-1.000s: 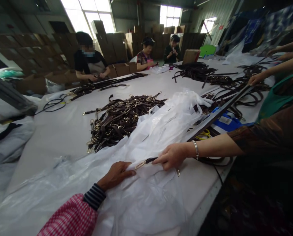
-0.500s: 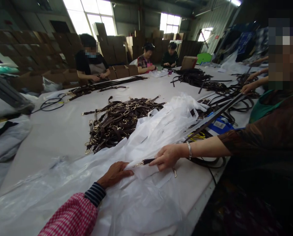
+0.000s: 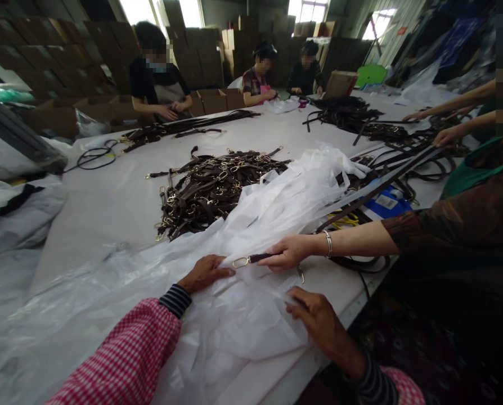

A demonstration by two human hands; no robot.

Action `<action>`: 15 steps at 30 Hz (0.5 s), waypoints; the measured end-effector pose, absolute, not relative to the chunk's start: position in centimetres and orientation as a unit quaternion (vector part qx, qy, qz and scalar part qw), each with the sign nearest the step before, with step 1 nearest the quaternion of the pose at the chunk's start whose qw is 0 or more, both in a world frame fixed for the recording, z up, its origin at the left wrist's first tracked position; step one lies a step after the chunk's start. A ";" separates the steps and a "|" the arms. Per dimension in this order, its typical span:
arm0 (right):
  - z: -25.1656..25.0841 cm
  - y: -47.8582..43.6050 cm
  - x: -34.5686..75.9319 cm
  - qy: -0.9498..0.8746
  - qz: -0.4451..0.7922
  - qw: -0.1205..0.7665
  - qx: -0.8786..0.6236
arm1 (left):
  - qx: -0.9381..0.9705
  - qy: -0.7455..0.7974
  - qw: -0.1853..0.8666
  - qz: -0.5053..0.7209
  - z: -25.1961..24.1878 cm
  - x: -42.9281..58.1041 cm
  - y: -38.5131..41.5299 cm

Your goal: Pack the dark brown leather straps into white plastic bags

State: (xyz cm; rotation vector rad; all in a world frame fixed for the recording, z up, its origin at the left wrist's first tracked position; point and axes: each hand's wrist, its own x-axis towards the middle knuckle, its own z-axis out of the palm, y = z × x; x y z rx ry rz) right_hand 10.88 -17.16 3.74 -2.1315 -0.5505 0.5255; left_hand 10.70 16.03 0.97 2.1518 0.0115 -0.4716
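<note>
Your right hand [image 3: 319, 320] lies at the near edge of the table [image 3: 108, 208], fingers loosely spread and flat on the white plastic sheeting [image 3: 243, 320], gripping nothing that you can see. Your left hand [image 3: 205, 273], in the checked sleeve with a striped cuff, sits a little further in, fingertips pinching a fold of the same sheeting, which spreads from the near edge up toward the middle of the table. Just beyond your left hand a co-worker's hand [image 3: 287, 252], wearing a bracelet, reaches in from the right edge and holds a dark strap [image 3: 257, 259] by its end; the strap's brass clasp [image 3: 239, 262] points at your left fingertips, almost touching them. Further in, near the middle of the table, a heap of dark leather straps with brass buckles [image 3: 209, 188] lies just beside the sheeting. By the right edge sits a blue packet [image 3: 386, 205] among long loose straps. At the far edge three people sit at work, and more strap piles [image 3: 344, 115] lie toward the far right corner
</note>
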 end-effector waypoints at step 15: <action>10.2 -29.0 19.1 -0.123 0.274 0.463 -0.834 | 0.830 0.030 0.515 -0.211 0.9 10.4 16.0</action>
